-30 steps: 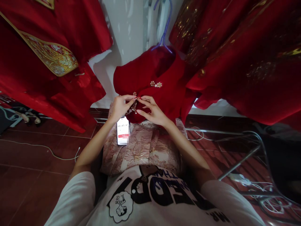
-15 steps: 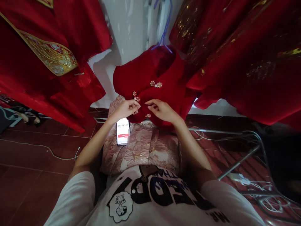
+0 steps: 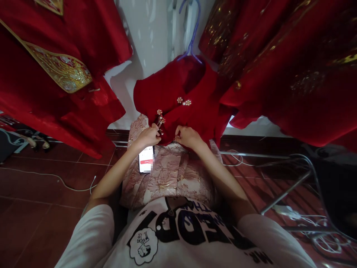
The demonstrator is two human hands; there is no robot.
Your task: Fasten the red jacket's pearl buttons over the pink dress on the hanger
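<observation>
A red garment (image 3: pixel 195 119) hangs from a purple hanger (image 3: pixel 192 41), its lower part over my lap. Beaded flower-shaped fasteners sit on its front: one pair (image 3: pixel 184 101) near the neckline, another cluster (image 3: pixel 161 116) lower on the left. My left hand (image 3: pixel 150 135) is closed at the garment's lower left edge, just below that cluster. With bent fingers pressed together, my right hand (image 3: pixel 189 137) pinches a small flower fastener (image 3: pixel 176 137) at the lower middle edge. Fingertips partly hide what each hand holds.
On the pink patterned cloth (image 3: pixel 167 175) over my lap lies a lit phone (image 3: pixel 146 160). Other red garments (image 3: pixel 97 33) hang at both sides. A metal-framed chair (image 3: pixel 290 190) stands right, near white cables (image 3: pixel 320 238). Another cable (image 3: pixel 64 184) crosses the floor at left.
Both hands have moved down toward the garment's lower edge, the left also slightly leftward. My right fingers have closed at the lower flower fastener. The left hand now covers the phone's top.
</observation>
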